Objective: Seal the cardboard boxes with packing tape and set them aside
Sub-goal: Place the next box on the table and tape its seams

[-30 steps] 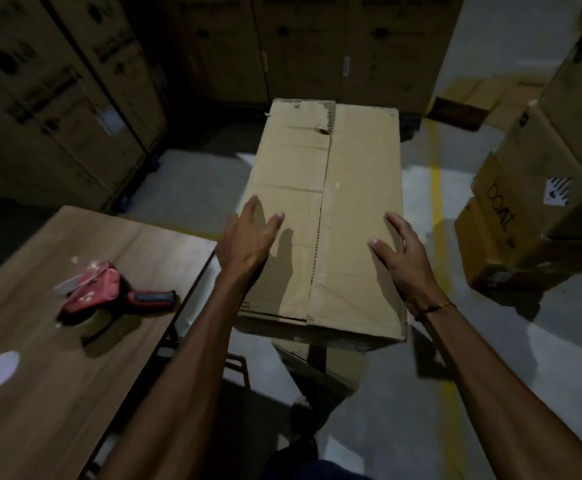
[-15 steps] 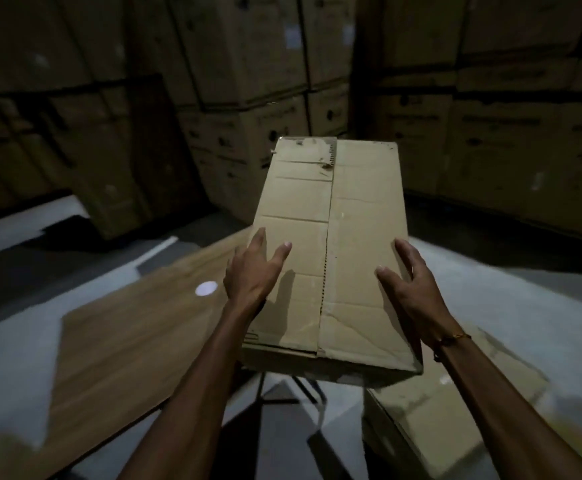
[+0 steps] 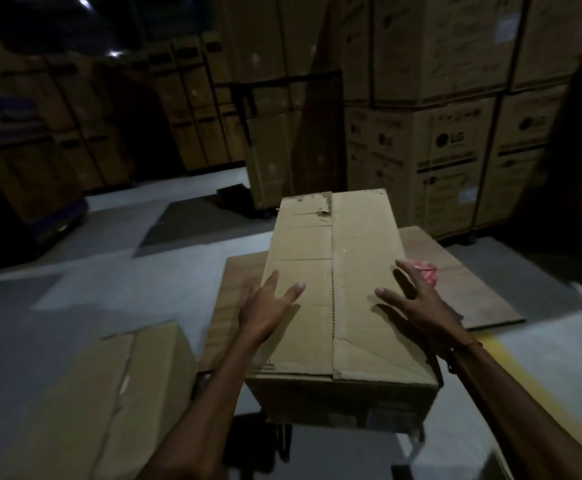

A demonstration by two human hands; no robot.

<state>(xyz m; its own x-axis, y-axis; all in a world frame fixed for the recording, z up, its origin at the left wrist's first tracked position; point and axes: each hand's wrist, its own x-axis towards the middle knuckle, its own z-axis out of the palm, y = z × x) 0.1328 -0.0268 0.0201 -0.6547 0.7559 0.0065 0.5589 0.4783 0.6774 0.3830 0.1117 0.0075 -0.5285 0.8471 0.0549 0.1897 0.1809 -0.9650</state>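
Note:
A long cardboard box [image 3: 338, 278] with its top flaps closed along a middle seam lies lengthwise in front of me, above the wooden table [image 3: 476, 299]. My left hand [image 3: 269, 311] presses its left top edge with straight, spread fingers. My right hand [image 3: 417, 306] presses the right side the same way. A red tape dispenser [image 3: 427, 271] peeks out on the table just behind my right fingers. I see no tape on the seam.
A second closed cardboard box [image 3: 109, 393] sits low at the left, beside the table. Tall stacks of printed cartons [image 3: 438, 150] wall off the back and right. Grey floor [image 3: 75, 306] opens to the left; a yellow floor line [image 3: 501, 344] runs at right.
My view has swung round while both hands kept carrying the box. The box now sits over the table, with the red dispenser showing at its right and another box at lower left.

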